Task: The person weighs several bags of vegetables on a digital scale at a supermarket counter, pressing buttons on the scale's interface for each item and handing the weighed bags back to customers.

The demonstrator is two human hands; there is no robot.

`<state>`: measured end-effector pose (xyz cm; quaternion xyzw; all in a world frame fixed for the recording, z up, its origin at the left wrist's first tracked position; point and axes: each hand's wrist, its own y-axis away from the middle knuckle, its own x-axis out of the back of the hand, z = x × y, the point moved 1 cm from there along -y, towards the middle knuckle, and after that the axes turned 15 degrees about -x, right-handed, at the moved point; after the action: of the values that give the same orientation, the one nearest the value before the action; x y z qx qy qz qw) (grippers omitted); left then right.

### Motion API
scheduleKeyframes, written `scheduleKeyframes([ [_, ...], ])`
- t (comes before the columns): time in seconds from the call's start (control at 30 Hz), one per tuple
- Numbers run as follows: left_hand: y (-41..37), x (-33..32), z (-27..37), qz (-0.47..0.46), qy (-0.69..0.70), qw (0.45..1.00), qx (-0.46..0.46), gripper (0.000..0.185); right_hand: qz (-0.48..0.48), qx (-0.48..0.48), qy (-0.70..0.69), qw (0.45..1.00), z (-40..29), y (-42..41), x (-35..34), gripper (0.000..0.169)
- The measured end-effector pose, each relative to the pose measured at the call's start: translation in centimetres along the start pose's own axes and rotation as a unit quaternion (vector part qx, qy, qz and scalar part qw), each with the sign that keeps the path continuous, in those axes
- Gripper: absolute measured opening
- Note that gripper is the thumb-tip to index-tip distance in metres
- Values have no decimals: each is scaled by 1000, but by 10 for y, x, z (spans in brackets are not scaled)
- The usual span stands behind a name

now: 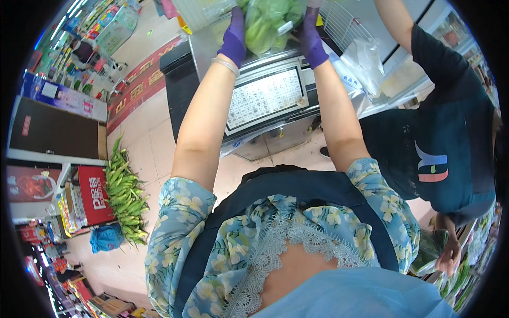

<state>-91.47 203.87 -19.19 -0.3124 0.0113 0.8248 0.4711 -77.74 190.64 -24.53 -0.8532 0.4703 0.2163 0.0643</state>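
A clear plastic bag of green leafy vegetables (268, 30), with a small white label on its front, is held between my hands at the top of the view. My left hand (234, 39), in a purple fingerless glove, grips its left side. On the right side is my right hand (313, 39), gloved alike; both hands' fingertips are partly hidden or cut off by the picture's edge. Below the bag is a weighing scale with a lit key panel (266, 97), its metal platform (206, 47) reaching out beneath the bag.
Clear plastic bags (362, 63) hang beside a white wire rack (338, 22) at right. A co-worker in a dark apron (429, 155) stands close on my right, one arm raised. Corn in husks (125, 194) lies piled on the floor at left, near a blue bag (106, 237).
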Motion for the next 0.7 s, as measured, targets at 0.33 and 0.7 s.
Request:
scheduleKeyframes([
  [0.33,30,-156,-124,-166,-451,861,-166,88,-50,139,-82,986,-47,9,156,57],
  [0.7,23,-165,-230,-309,-426,850,1,102,460,16,61,886,-40,12,271,63],
])
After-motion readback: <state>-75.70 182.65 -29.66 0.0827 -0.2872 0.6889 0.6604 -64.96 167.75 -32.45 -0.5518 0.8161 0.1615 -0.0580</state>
